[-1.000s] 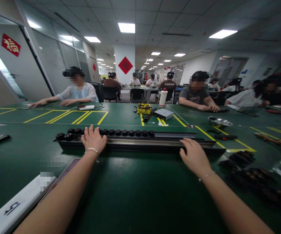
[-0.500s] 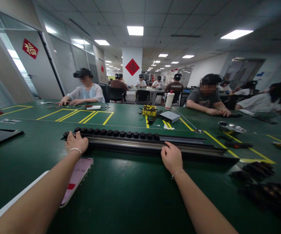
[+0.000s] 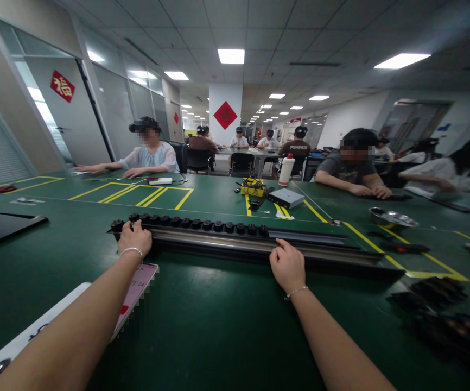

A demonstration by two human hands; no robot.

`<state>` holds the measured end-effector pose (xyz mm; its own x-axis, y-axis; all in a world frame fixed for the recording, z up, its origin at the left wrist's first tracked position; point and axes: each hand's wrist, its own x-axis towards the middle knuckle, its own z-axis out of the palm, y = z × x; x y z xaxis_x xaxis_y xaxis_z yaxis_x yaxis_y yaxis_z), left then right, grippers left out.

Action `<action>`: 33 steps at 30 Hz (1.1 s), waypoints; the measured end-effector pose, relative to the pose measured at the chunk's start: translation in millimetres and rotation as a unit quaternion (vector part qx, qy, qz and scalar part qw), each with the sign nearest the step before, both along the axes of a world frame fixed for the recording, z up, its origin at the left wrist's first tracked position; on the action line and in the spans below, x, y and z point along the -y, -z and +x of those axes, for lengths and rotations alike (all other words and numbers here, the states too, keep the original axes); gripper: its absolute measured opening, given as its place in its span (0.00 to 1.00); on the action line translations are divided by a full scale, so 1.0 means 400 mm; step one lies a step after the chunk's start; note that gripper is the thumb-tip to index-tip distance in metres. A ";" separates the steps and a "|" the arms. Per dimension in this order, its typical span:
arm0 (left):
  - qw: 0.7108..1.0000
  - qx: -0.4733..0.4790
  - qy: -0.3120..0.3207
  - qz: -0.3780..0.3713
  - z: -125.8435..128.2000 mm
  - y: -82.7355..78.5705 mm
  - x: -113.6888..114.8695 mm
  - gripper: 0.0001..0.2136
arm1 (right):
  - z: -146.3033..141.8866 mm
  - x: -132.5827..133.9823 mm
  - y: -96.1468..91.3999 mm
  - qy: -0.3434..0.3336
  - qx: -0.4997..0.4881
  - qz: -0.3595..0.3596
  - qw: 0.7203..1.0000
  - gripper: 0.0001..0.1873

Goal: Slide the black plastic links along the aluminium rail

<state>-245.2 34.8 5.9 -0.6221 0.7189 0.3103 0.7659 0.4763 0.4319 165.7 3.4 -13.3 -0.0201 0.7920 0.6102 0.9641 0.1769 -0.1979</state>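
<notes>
A long dark metal rail [image 3: 218, 239] lies crosswise on the green table in front of me. A row of several black round knob-like parts [image 3: 196, 223] sits along its far side, from the left end to past the middle. My left hand [image 3: 136, 239] is closed over the rail's left end, its fingertips among the first black parts. On the near edge, right of the middle, my right hand [image 3: 287, 265] rests with the index finger along the rail and the other fingers curled. The undersides of both grips are hidden.
A phone [image 3: 137, 288] and a white object [image 3: 35, 331] lie beneath my left forearm. Piles of black parts [image 3: 438, 320] are at the right. Farther off stand a metal bowl [image 3: 393, 217], a grey box [image 3: 286, 198] and a white bottle [image 3: 286, 171]. Co-workers sit across the table.
The view has tilted slightly, so the scene sits a little lower and to the right. Both my hands stay on the rail. The co-worker at left has stretched an arm outward.
</notes>
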 end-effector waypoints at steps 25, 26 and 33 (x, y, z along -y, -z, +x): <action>0.998 0.055 -0.018 0.018 0.021 -0.019 0.002 0.23 | -0.007 0.007 -0.014 0.000 -0.012 -0.024 1.000 0.14; 0.998 0.052 -0.027 0.018 0.020 -0.015 0.001 0.22 | -0.008 0.007 -0.014 0.000 -0.012 -0.024 1.000 0.14; 0.999 0.041 -0.025 0.008 0.012 0.001 0.002 0.19 | -0.008 0.005 -0.015 0.013 -0.009 -0.034 0.999 0.14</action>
<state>-240.4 34.0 5.7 -0.6811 0.6816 0.2674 0.7026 0.5058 0.5005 162.6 1.2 -7.2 0.0106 0.8316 0.5552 0.9644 0.1382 -0.2253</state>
